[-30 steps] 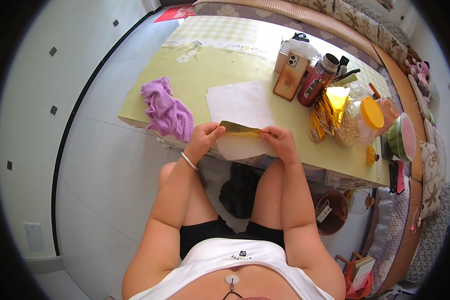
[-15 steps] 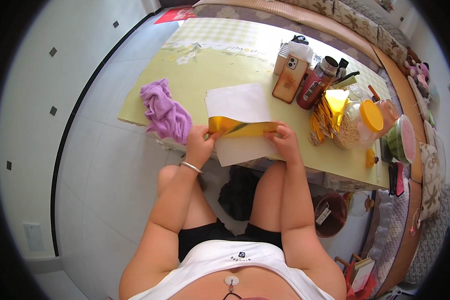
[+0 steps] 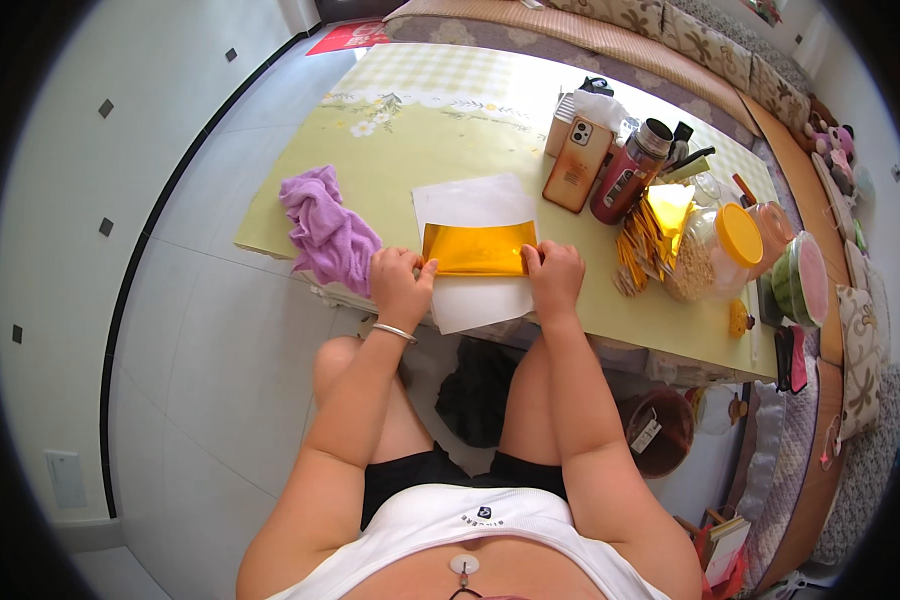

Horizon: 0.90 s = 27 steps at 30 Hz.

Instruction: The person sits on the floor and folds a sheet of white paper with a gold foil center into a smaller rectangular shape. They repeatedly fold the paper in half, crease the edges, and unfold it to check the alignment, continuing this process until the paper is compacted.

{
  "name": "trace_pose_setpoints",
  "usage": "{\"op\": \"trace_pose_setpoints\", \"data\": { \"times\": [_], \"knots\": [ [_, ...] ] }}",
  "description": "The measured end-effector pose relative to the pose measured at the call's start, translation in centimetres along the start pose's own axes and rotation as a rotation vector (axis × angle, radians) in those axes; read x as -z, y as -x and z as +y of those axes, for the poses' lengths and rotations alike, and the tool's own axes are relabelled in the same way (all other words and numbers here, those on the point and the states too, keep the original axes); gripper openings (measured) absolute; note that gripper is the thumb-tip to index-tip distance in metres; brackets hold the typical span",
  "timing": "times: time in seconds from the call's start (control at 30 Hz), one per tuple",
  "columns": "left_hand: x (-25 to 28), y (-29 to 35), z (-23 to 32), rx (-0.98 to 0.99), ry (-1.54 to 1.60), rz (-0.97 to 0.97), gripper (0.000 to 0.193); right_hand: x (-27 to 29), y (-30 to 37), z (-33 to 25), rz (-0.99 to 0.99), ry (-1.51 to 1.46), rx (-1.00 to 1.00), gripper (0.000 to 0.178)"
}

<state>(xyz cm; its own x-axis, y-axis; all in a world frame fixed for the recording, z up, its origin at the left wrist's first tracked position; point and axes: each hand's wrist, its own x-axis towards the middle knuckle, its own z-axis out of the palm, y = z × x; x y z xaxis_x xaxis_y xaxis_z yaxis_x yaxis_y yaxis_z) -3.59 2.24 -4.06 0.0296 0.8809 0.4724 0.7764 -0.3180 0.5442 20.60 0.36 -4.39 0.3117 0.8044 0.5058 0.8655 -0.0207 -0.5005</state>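
Note:
A shiny gold foil sheet (image 3: 480,248) stretches between my two hands, above white paper (image 3: 475,197) on the table's near edge. My left hand (image 3: 402,280) pinches its left end between thumb and fingers. At the other end, my right hand (image 3: 558,270) grips the right edge the same way. The white paper shows beyond the foil and also on the near side of it. A crumpled purple towel (image 3: 330,227) lies just left of my left hand.
Right of my hands on the table (image 3: 390,160) are folded gold foil pieces (image 3: 655,235), a yellow-lidded jar (image 3: 710,255), a dark red flask (image 3: 632,172) and a phone (image 3: 578,165) leaning upright. A bin (image 3: 662,435) stands on the floor below.
The foil has gone from bent and twisted to nearly flat and taut. My right hand has shifted slightly left, and the foil's far edge now curves less.

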Motion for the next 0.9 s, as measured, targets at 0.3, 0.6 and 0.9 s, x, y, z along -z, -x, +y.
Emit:
{"op": "trace_pose_setpoints", "data": {
  "times": [0.3, 0.6, 0.9],
  "knots": [
    [-1.4, -0.8, -0.2, -0.043, -0.095, 0.104, 0.026, 0.4, 0.2, -1.0, -0.018, 0.241, -0.083, 0.027],
    [-1.2, -1.3, -0.4, -0.024, -0.002, 0.015, 0.026, -0.2, 0.3, -0.3, -0.019, 0.296, -0.056, 0.024],
    [-1.7, -1.0, -0.3, -0.097, -0.065, 0.081, 0.027, -0.5, 0.1, 0.6, -0.020, 0.278, -0.057, 0.025]
  ]
}}
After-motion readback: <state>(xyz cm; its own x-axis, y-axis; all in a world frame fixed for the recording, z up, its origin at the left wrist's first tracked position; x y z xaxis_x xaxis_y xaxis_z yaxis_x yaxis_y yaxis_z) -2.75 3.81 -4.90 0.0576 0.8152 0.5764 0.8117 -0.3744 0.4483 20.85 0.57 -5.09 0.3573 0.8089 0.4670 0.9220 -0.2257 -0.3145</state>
